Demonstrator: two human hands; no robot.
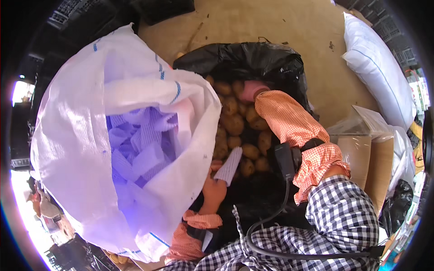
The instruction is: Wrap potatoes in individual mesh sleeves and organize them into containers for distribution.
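My left hand (214, 189) grips a white foam net sleeve (230, 166) in front of a pile of potatoes (234, 123). The potatoes lie in a black plastic-lined container (244, 54). Deep among them at the far side is my right hand (253, 90), which looks covered by a pink glove; its fingertips are hidden, so I cannot see whether it holds a potato. To the left stands a large white woven sack (74, 135) with its mouth rolled back. Inside it many foam net sleeves (149, 159) show a purple tint.
A stuffed white sack (376, 67) lies at the right on the brown floor covering (315, 34). Nearer me is an open cardboard box (354, 159) with clear plastic on it. A black cable (257, 227) runs from a device (284, 161) on my right forearm across my lap.
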